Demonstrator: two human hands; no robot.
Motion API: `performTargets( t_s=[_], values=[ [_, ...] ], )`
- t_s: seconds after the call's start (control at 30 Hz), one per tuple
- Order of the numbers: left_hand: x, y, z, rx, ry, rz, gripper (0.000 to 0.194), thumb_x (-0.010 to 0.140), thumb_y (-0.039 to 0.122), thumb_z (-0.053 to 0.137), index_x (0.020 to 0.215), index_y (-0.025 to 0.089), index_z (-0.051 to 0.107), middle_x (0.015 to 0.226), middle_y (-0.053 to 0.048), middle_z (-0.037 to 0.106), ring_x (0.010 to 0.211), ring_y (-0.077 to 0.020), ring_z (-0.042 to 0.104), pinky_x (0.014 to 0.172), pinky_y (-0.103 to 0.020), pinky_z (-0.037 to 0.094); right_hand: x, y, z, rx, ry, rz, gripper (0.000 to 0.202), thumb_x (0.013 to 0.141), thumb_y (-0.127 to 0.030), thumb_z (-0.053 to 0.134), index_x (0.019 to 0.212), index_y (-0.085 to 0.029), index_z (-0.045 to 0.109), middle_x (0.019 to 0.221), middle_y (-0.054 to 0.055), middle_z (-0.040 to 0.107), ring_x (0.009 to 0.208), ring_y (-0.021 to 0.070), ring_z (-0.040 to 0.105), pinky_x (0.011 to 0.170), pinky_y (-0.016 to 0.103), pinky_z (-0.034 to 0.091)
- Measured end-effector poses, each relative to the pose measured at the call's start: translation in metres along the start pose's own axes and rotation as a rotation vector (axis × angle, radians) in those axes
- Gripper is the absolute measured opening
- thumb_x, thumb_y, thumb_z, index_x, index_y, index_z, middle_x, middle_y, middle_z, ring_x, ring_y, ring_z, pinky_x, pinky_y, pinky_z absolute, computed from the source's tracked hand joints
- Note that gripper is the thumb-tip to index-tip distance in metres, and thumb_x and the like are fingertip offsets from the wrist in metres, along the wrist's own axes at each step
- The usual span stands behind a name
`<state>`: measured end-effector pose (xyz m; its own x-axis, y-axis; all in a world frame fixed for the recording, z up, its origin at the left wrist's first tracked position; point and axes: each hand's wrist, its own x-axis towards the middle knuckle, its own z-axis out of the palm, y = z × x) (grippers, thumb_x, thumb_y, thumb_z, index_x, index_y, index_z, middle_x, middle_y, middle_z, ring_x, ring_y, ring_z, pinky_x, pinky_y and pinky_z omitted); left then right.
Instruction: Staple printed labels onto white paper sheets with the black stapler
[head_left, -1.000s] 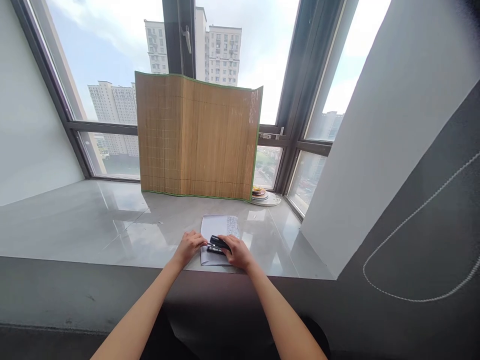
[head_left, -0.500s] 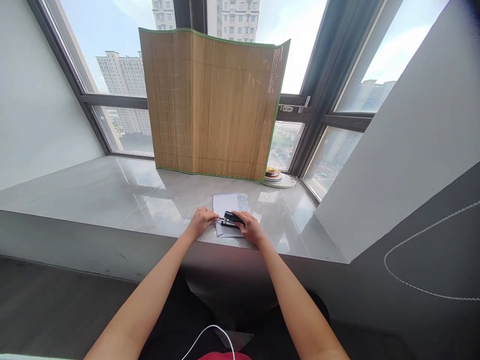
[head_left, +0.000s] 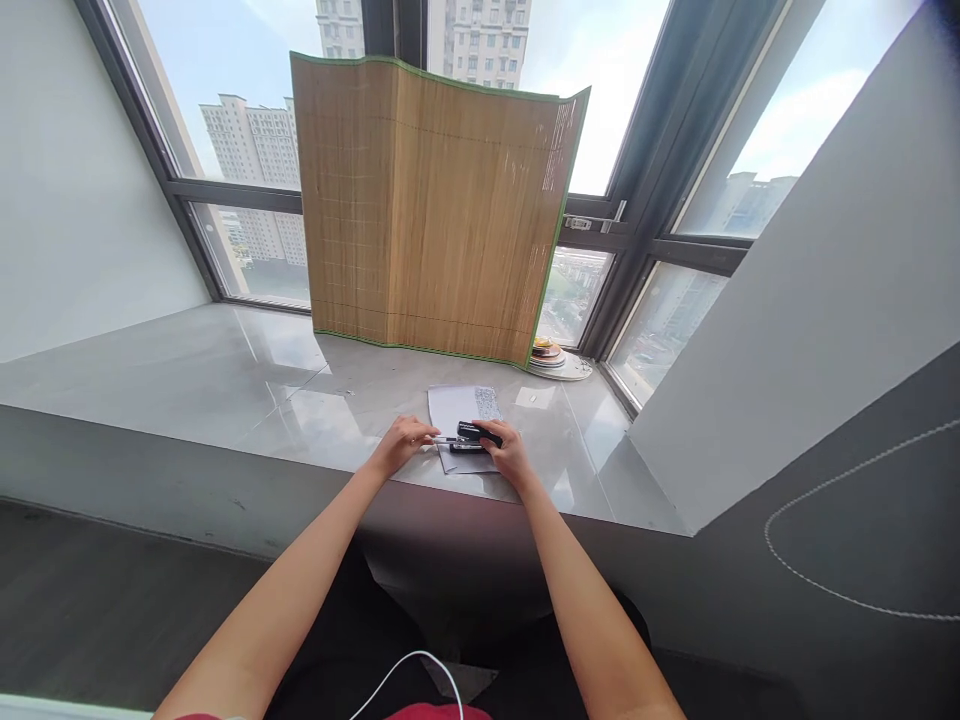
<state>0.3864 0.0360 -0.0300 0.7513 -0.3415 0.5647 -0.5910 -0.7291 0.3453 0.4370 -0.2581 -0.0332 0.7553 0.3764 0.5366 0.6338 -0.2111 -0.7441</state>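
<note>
My right hand [head_left: 509, 452] is closed around the rear of a black stapler [head_left: 471, 431], whose upper arm is raised from its base. At the stapler's front end, the fingertips of my left hand [head_left: 403, 443] pinch a thin metallic rod-like piece [head_left: 445, 440] that runs into the stapler between arm and base. White paper sheets [head_left: 450, 402], with a dense printed patch at the upper right, lie beneath the stapler. The palm-side fingers of my right hand are partly hidden.
The work is on a glossy grey tiled windowsill [head_left: 315, 425], close to its front edge. A bamboo mat [head_left: 442, 215] with green edging stands against the window. Stacked plates or discs [head_left: 559, 362] sit at its right foot. A beaded cord [head_left: 795, 510] hangs on the right.
The stapler and my right hand have shifted slightly right. More of the metallic piece shows between the stapler and my left fingertips. The whole view has tilted a little.
</note>
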Motion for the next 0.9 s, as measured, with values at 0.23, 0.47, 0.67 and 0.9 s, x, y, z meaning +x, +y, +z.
performTargets(
  t_s=[0.23,0.47,0.67,0.9],
  values=[
    [-0.002,0.012,-0.005,-0.064,0.019,-0.012,0.035,0.095,0.031,0.076,0.125,0.021,0.061,0.098,-0.003,0.078,0.088,-0.0196,0.069,0.097,-0.038,0.045,0.0,-0.025,0.007,0.076,-0.119,-0.072,0.035,0.091,-0.021,0.066,0.123,-0.029,0.079,0.115,0.006,0.075,0.109,0.0265,0.065,0.098,0.044,0.052],
    [-0.001,0.007,-0.002,-0.001,-0.053,-0.028,0.025,0.095,0.023,0.073,0.117,0.022,0.062,0.101,-0.003,0.074,0.093,-0.0219,0.068,0.09,-0.036,0.046,0.01,-0.057,0.029,-0.05,-0.188,-0.18,0.041,0.088,-0.01,0.064,0.119,-0.031,0.08,0.109,0.006,0.077,0.1,0.0269,0.061,0.093,0.044,0.051],
    [0.001,0.013,-0.006,0.059,-0.027,-0.033,0.021,0.099,0.038,0.07,0.111,0.021,0.065,0.106,-0.007,0.073,0.104,-0.0264,0.064,0.097,-0.04,0.047,0.003,-0.045,-0.016,0.006,-0.015,-0.149,0.038,0.091,-0.018,0.064,0.123,-0.03,0.08,0.115,0.006,0.077,0.108,0.0269,0.065,0.098,0.045,0.052],
    [0.007,0.016,-0.003,0.102,-0.179,-0.093,0.031,0.104,0.044,0.056,0.122,0.022,0.069,0.138,-0.013,0.066,0.126,-0.0315,0.06,0.11,-0.05,0.046,-0.034,0.018,-0.118,-0.123,0.155,0.122,0.035,0.087,-0.032,0.067,0.118,-0.028,0.082,0.114,0.008,0.077,0.112,0.0302,0.066,0.105,0.05,0.05]
  ],
)
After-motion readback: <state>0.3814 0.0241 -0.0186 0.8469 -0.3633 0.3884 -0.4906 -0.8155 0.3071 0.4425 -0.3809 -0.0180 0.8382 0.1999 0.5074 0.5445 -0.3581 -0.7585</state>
